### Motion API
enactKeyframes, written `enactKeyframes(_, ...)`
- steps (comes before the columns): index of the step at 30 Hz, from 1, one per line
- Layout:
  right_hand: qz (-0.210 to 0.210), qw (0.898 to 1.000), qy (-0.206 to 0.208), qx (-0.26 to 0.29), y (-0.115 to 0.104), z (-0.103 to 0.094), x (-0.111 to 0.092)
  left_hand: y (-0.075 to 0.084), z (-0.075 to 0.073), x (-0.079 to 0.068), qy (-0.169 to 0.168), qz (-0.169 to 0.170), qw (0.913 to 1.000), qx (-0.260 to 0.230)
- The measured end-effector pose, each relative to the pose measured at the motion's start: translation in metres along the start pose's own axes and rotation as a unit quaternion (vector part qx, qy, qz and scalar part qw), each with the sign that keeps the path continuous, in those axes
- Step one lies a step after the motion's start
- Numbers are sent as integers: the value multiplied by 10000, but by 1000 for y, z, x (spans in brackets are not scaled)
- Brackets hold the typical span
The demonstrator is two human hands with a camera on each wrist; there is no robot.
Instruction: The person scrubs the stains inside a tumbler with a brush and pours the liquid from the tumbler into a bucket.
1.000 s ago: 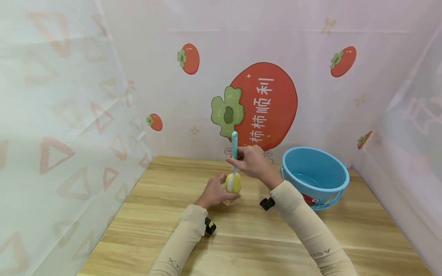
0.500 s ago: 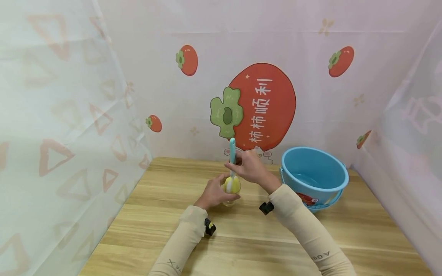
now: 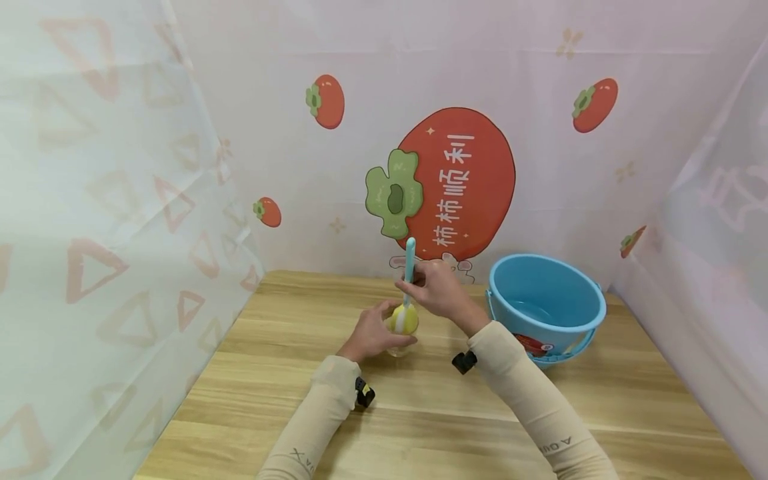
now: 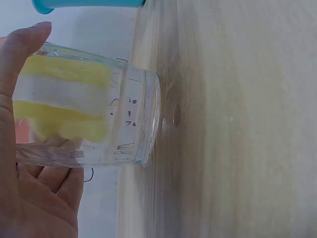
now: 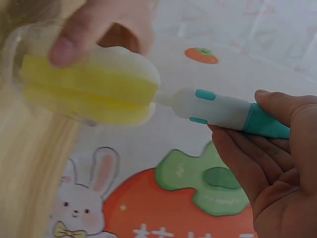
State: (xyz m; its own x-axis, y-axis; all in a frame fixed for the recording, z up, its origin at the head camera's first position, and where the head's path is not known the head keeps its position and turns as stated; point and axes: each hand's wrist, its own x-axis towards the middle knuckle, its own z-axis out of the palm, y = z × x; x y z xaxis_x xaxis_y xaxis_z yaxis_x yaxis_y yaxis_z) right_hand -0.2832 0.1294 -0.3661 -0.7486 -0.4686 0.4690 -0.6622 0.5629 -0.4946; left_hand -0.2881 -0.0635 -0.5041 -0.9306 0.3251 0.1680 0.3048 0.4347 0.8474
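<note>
My left hand [image 3: 373, 335] grips a clear glass cup [image 4: 131, 114] that stands upright on the wooden table, thumb on one side and fingers on the other. Inside the cup sits the yellow and white sponge head of a bottle brush [image 5: 94, 91], its top showing above the rim. With thumb and fingers, my right hand [image 3: 438, 288] pinches the teal and white brush handle [image 5: 220, 109], which points up out of the cup. In the left wrist view the sponge shows through the glass, with a gap between it and the cup's bottom.
A blue bucket [image 3: 549, 293] with a swing handle stands at the back right of the wooden table [image 3: 288, 320], near my right forearm. Behind the table hangs a white cloth [image 3: 336, 167] printed with persimmons; more cloth closes off both sides.
The brush has gone down into the cup, then risen slightly and tilted to the right with my right hand. My left hand keeps holding the cup in the same place.
</note>
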Motion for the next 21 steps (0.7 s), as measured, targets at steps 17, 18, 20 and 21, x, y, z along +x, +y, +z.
enactKeyframes(17,-257,9982,476,271,-19,-24,14,0,-1,-1,8,56,9998,183)
enactKeyframes(18,-270,9982,454,269,-19,-23,15,0,-2,-1,13,74,9997,211)
enactKeyframes(20,-243,9988,370,219,-18,-20,14,0,-1,-1,28,91,9995,285)
enactKeyframes(21,-248,9990,319,179,-16,-17,13,0,-1,-1,33,94,9995,307)
